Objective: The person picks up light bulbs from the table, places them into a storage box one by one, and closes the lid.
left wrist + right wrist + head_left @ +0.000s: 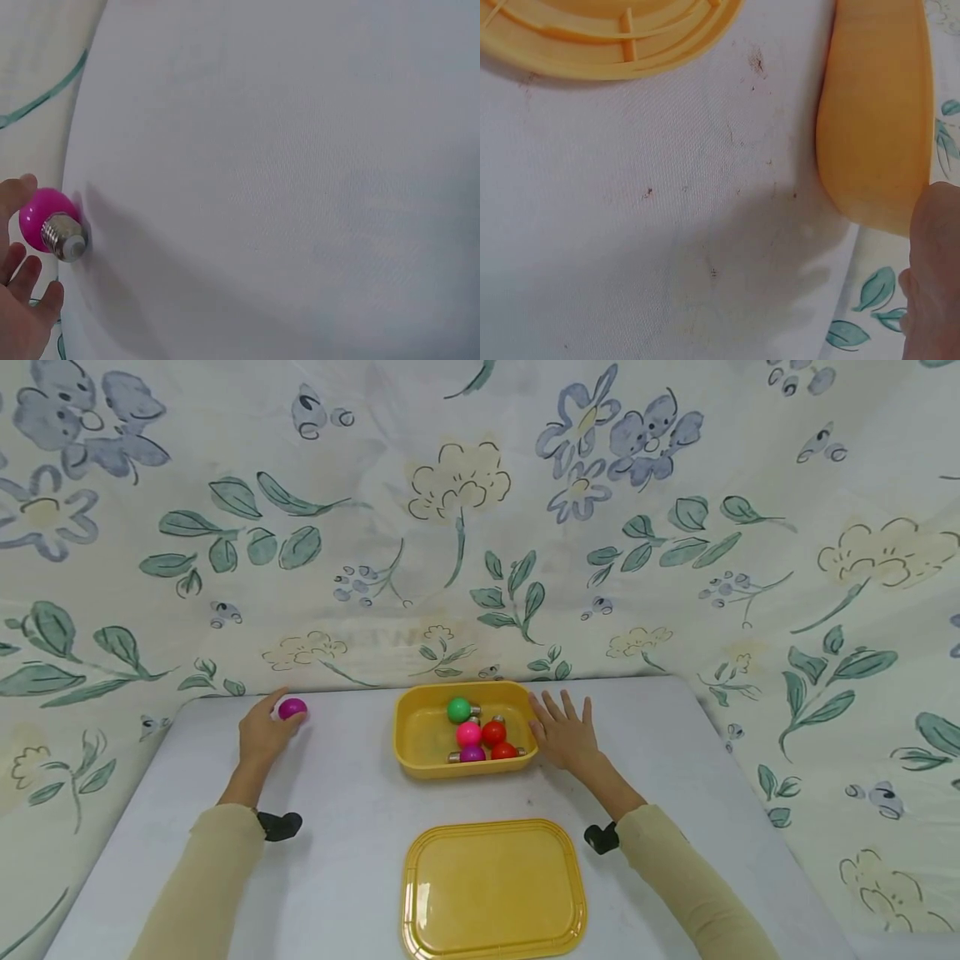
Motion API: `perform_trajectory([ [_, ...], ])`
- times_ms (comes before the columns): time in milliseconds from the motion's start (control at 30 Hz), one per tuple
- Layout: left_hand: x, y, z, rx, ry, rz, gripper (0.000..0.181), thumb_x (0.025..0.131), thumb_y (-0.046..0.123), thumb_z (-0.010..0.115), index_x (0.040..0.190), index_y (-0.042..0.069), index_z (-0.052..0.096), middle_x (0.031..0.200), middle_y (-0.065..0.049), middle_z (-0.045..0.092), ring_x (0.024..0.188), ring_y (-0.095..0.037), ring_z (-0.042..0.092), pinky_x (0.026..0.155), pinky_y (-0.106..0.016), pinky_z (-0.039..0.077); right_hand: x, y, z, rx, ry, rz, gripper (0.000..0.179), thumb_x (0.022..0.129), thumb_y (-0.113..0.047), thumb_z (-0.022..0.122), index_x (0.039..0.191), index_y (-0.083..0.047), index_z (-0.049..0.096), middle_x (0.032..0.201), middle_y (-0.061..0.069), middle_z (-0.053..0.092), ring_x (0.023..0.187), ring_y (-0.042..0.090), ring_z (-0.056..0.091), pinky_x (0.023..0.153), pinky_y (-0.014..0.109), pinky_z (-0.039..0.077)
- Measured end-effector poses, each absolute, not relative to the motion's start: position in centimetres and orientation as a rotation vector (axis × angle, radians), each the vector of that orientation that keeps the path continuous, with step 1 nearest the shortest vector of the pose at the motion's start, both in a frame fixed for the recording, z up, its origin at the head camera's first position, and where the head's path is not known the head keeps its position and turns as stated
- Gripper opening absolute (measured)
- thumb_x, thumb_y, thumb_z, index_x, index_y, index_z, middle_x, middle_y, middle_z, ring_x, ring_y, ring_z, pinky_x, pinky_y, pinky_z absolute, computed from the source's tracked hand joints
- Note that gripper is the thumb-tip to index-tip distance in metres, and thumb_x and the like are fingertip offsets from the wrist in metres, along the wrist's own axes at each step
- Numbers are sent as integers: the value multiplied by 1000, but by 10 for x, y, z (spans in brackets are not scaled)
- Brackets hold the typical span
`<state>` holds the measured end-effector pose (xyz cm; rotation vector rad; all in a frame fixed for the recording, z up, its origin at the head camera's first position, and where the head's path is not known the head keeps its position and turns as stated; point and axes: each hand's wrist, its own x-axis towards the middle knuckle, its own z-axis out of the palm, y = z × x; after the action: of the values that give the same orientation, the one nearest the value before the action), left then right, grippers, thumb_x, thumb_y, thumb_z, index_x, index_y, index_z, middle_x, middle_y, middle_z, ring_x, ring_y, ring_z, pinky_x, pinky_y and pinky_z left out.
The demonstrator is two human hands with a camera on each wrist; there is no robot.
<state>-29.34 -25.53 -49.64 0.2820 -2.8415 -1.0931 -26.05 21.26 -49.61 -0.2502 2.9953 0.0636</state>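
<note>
At the table's far left, my left hand (264, 731) pinches a magenta light bulb (292, 708) between thumb and forefinger. The left wrist view shows the bulb (46, 219) with its silver screw base facing the camera, the other fingers (28, 277) loosely bent beside it. My right hand (566, 735) has its fingers spread, with the thumb side at the right rim of a yellow container (420, 727). Inside that container lie several bulbs: a green bulb (458, 710), a pink bulb (468, 733), a purple bulb (472, 753) and two red ones (493, 732).
A yellow lid (495, 889) lies on the white table (337, 877), in front of the container and nearer to me. Behind the table's far edge hangs a floral cloth (375, 527). Dark bands circle both wrists.
</note>
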Motion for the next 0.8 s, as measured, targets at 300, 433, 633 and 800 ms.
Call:
perform_trajectory([
  [300,-291,-256,-497,349,-2884,-1133,64,100,15,57,156,4,27,154,-33,26,142,-51,22,114,-61,22,-261,214,-496,-277,3001,35,58,109,-45,20,162,-23,10,165,5,16,151,36,6,116,65,0],
  [433,-291,-257,-499,345,-2907,-1119,63,100,12,56,155,1,27,149,-36,31,139,-52,28,112,-61,26,-260,215,-495,-286,2994,37,58,109,-45,19,162,-24,10,165,5,16,151,36,6,116,65,0],
  [633,-291,-257,-501,308,-2934,-1068,59,99,6,54,152,-4,31,141,-38,41,130,-55,36,108,-63,32,-261,216,-495,-275,2983,38,58,109,-45,19,162,-24,8,165,4,14,151,35,4,116,64,-3],
  [800,-292,-256,-501,287,-2941,-1065,58,98,4,53,151,-4,31,143,-37,40,128,-55,39,106,-63,36,-261,216,-497,-268,2981,45,58,109,-45,18,162,-24,7,165,4,13,151,35,3,116,64,-4],
])
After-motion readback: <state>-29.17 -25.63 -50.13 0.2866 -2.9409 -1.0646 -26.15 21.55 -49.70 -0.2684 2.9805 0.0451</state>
